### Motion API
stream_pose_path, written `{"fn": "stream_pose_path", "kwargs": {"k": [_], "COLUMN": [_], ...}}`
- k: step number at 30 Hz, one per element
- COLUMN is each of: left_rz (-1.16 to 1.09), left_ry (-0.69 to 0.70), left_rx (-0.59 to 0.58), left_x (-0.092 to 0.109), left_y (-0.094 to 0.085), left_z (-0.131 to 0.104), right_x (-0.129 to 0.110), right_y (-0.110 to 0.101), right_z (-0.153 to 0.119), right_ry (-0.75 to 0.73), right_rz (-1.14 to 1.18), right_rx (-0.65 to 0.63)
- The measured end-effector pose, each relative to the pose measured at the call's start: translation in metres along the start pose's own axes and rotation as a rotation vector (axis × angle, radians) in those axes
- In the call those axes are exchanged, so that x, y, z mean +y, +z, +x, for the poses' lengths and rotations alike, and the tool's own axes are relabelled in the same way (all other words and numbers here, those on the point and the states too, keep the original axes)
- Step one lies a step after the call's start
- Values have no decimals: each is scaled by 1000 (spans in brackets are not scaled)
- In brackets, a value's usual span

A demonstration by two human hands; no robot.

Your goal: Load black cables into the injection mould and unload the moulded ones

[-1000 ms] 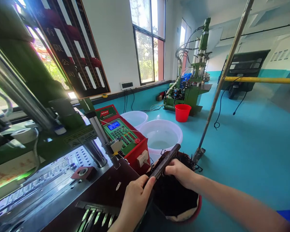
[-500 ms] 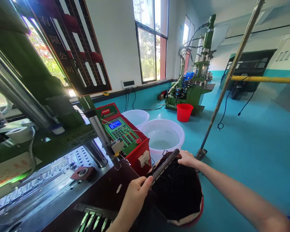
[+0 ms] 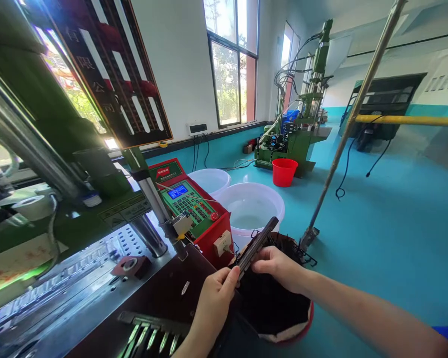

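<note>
A long dark bar point(image 3: 259, 242) slants over a round container point(image 3: 280, 328) lined with black material and holding dark thin parts point(image 3: 283, 242). My left hand point(image 3: 218, 293) is closed around the bar's lower end, thumb on top. Near the bar's middle, my right hand point(image 3: 272, 263) has its fingers bent against the right side; whatever they pinch is hidden. The bar's upper end sticks out free beyond my right hand. On the brown machine table point(image 3: 164, 293) left of my left hand lie a small metal piece point(image 3: 185, 288) and a slotted dark holder with shiny strips point(image 3: 149, 335).
A red control box point(image 3: 218, 228) and green press point(image 3: 108, 184) stand at left. White tubs point(image 3: 278, 211) stand behind the container, a red bucket point(image 3: 284, 174) farther back. A metal pole point(image 3: 336, 159) rises at right, joined by a yellow bar point(image 3: 414, 120).
My right hand has moved from the bar's upper end down to its middle, closer to my left hand. Dark parts at the container's back right now show.
</note>
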State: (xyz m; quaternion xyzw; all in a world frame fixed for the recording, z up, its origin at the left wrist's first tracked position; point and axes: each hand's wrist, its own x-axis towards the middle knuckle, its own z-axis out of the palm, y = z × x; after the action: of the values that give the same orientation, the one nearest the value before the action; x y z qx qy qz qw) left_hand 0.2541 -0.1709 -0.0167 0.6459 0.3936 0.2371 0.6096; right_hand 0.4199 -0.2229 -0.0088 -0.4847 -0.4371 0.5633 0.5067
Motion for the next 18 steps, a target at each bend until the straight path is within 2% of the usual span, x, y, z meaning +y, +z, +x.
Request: {"fn": "stream_pose_path", "kwargs": {"k": [4, 10, 12, 14, 16, 18], "left_rz": [53, 206, 266, 321, 304, 201], "left_ry": [50, 114, 150, 160, 124, 50], "left_rx": [32, -5, 19, 57, 70, 64], "left_x": [10, 17, 17, 15, 10, 2], "left_y": [2, 3, -1, -7, -13, -16], "left_z": [-3, -3, -1, 2, 4, 6], "right_x": [-6, -19, -16, -8, 1, 11], "right_y": [3, 9, 3, -12, -34, -59], "right_z": [4, 1, -1, -1, 3, 12], "right_ry": [3, 25, 101, 162, 138, 82], "right_rz": [51, -20, -186, -472, -821, -1061], "right_rx": [-8, 37, 22, -6, 73, 227]}}
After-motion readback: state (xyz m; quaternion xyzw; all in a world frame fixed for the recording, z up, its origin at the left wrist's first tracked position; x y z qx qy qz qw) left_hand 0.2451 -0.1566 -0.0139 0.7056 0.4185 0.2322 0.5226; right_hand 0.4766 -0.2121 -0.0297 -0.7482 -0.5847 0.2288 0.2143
